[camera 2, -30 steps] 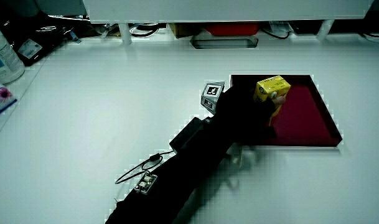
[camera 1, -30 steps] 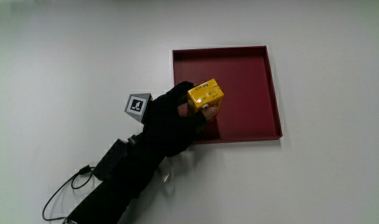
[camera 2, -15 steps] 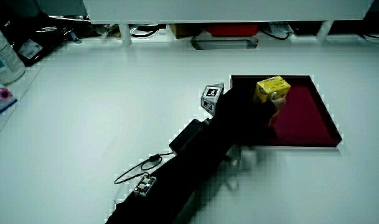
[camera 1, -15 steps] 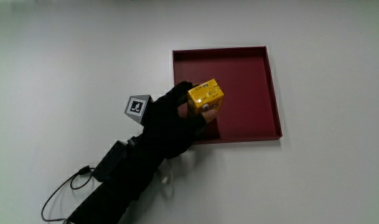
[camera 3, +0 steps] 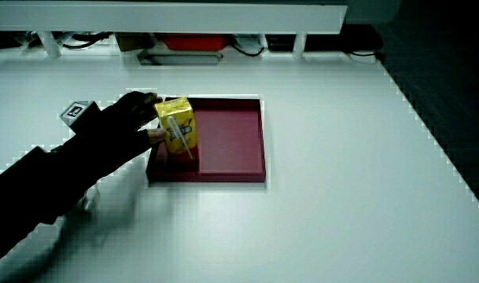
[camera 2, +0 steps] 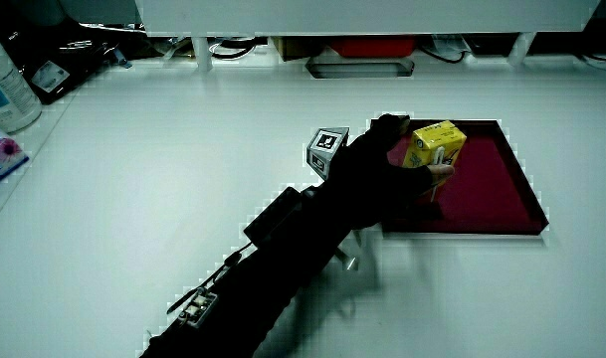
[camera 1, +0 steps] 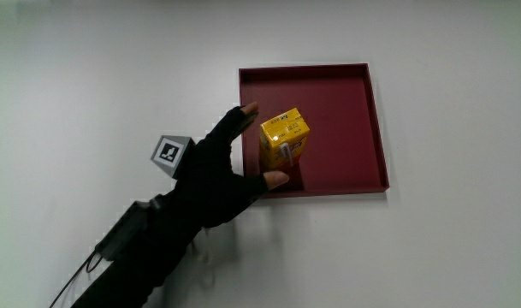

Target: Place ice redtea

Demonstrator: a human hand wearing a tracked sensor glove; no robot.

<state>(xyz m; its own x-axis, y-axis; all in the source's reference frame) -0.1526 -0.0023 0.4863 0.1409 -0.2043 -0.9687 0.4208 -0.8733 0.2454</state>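
The ice red tea is a yellow carton standing upright in the dark red tray, close to the tray wall nearest the hand. Both side views show the carton in the tray. The gloved hand lies beside the carton over the tray's edge, open, its fingers spread and holding nothing. The thumb tip sits close to the carton's lower part. In both side views the hand is level with the carton. The patterned cube rides on its back.
A black box is strapped to the forearm. A pale bottle stands at the table's edge, farther from the person than the hand. The low partition has cables and boxes under it.
The fingers have let go of the carton and spread apart. The hand has drawn back a little from the tray, and the carton now stands by itself.
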